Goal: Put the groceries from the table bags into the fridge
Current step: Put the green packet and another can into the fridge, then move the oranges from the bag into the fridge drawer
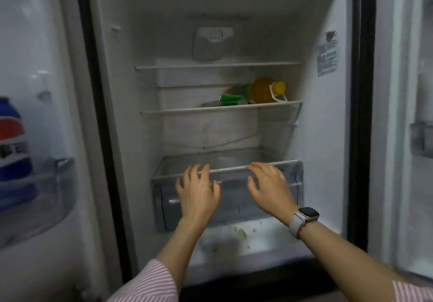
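Both hands loose, nothing grasped: left hand [199, 190] and right hand [269, 185] sit lower centre with fingers spread and slightly bent, fingertips at the top front rim of the one clear drawer [297, 184]; actual contact can't be confirmed. Fridge [323, 137] open, filling mid-frame. Three wire shelves visible. Groceries inside: one yellow-capped bottle [264, 91] of amber liquid lying on its side on the third shelf [187, 110], right of centre, one green packet [230, 98] just left of it. One blue-red-white bottle [13, 142] in the door bin, left edge. One watch [304, 216] on the right wrist. Green crumbs [241, 232] on the floor below the drawer.
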Available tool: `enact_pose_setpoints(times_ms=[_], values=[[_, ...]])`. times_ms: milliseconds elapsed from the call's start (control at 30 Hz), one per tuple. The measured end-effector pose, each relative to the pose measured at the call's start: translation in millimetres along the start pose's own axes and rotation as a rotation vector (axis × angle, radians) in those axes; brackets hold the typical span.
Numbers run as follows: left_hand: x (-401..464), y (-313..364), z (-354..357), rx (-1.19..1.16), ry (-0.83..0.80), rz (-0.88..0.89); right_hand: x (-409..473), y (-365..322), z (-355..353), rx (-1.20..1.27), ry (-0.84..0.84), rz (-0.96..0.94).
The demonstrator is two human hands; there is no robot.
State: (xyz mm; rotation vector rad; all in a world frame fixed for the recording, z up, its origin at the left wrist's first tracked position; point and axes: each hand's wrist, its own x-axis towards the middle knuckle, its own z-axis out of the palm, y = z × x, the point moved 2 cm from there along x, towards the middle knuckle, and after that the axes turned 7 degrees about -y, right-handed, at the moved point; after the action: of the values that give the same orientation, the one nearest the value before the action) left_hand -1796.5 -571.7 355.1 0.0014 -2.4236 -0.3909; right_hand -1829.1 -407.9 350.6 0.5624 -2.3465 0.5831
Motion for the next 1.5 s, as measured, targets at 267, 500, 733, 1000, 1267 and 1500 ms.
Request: enact_pose_setpoints(times_ms=[267, 500, 733, 1000, 1267, 1500], values=[[-208.3, -26.2, 6.7, 0.080, -0.139, -0.022, -190.6, -22.0, 16.6, 0.157, -0.268, 0.046], [-412.1, -40.8, -34.1, 0.254, -0.326, -0.321, -362.8, -67.6, 35.5, 0.224, -0.657, -0.074], [-613.6, -68.6, -156.2, 0.364, -0.383, -0.851, -476.5, -206.3, 33.5, 0.373, -0.939, -0.399], [-821.7, -86.4, -351.7, 0.458, -0.065, -1.254, -611.2, -465.4, -1.2, 0.654, -1.088, -0.820], [-1036.3, -96.6, -546.5, 0.554, 0.112, -1.589, -774.6, -705.3, -83.6, 0.801, -1.271, -1.153], [-1108.4, -152.0, -620.0, 0.561, 0.229, -1.626, -826.3, -823.4, -82.7, 0.779, -1.304, -1.260]])
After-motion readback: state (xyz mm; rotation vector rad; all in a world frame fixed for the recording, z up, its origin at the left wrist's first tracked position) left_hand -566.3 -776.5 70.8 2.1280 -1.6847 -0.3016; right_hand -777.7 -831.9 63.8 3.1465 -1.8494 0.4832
